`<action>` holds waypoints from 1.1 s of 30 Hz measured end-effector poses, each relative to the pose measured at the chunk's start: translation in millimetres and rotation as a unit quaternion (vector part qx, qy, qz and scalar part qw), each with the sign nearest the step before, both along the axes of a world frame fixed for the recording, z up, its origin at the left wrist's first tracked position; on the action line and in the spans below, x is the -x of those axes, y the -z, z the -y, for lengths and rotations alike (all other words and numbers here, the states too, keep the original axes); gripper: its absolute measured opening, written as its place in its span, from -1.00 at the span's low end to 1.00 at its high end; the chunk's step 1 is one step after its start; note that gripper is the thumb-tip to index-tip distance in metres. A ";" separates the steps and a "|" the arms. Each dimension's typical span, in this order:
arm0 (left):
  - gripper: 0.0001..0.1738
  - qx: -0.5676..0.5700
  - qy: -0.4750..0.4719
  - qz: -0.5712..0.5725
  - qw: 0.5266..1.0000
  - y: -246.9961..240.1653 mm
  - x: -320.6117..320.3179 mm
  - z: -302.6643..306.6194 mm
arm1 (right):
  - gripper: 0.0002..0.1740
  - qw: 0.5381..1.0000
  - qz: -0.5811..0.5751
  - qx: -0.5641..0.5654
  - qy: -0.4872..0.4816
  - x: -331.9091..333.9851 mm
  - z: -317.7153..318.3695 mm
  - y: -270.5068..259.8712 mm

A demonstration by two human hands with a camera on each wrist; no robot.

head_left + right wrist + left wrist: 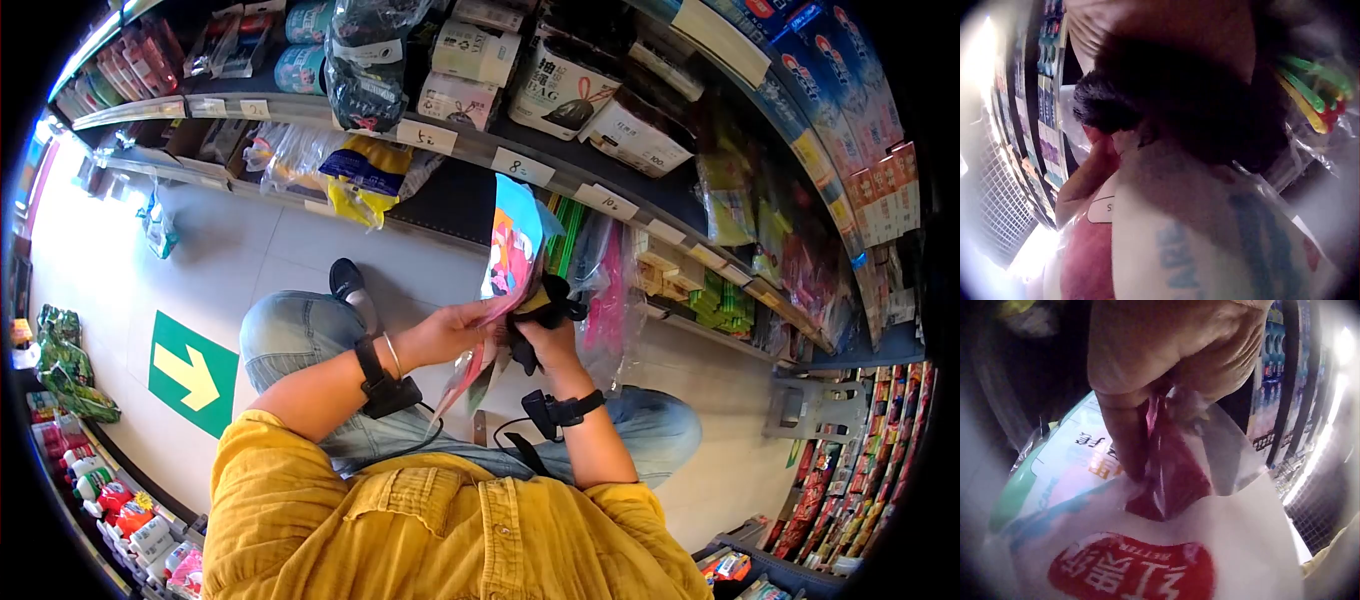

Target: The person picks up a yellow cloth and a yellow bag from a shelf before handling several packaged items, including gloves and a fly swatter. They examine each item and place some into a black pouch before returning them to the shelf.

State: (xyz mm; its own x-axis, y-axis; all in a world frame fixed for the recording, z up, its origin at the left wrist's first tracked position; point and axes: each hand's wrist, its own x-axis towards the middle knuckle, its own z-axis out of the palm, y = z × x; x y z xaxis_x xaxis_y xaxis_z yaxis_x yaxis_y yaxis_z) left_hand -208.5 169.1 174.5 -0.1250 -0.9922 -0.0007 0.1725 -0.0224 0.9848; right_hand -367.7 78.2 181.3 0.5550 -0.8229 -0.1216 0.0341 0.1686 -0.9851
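Note:
In the head view my left hand (450, 332) pinches the edge of flat printed plastic packets (512, 250) in blue, pink and white. The left wrist view shows the left thumb and fingers (1125, 434) on a clear crimped edge, above a white packet with a red oval logo (1141, 569). My right hand (556, 348) grips the packets' other side together with a dark bundle (548, 302), fuzzy in the right wrist view, its exact kind not clear. There, a pale packet with blue lettering (1172, 262) hangs below the right hand's fingers (1088, 181).
Shelves with price tags (522, 167) hold boxed garbage bags (562, 90) in front of me. A yellow and blue package (365, 175) hangs over the lower shelf. Bottles (120, 510) stand at the left, a grey stool (820, 408) at the right. A green arrow sign (193, 373) marks the floor.

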 end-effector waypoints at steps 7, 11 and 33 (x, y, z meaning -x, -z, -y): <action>-0.65 -0.038 -0.045 -0.061 0.996 -2.1 -10.5 4.9 | -0.59 0.981 0.059 -0.145 0.112 32.1 16.2 14.9; -0.64 -0.137 -0.160 -0.197 0.957 12.4 -21.9 7.1 | -0.44 0.969 0.098 -0.188 0.125 65.0 23.7 -8.2; -0.65 -0.153 -0.069 -0.330 0.929 4.8 -15.3 6.7 | -0.57 0.987 -0.038 -0.142 0.060 34.2 18.4 -5.2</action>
State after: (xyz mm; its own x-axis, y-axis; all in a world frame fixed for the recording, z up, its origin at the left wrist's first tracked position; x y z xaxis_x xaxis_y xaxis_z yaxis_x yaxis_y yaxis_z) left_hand -193.1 162.3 169.6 -0.0691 -0.9647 -0.2540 0.7588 -0.2161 0.6145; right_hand -401.9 59.8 186.4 0.4368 -0.8088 -0.3937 -0.0017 0.4370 -0.8995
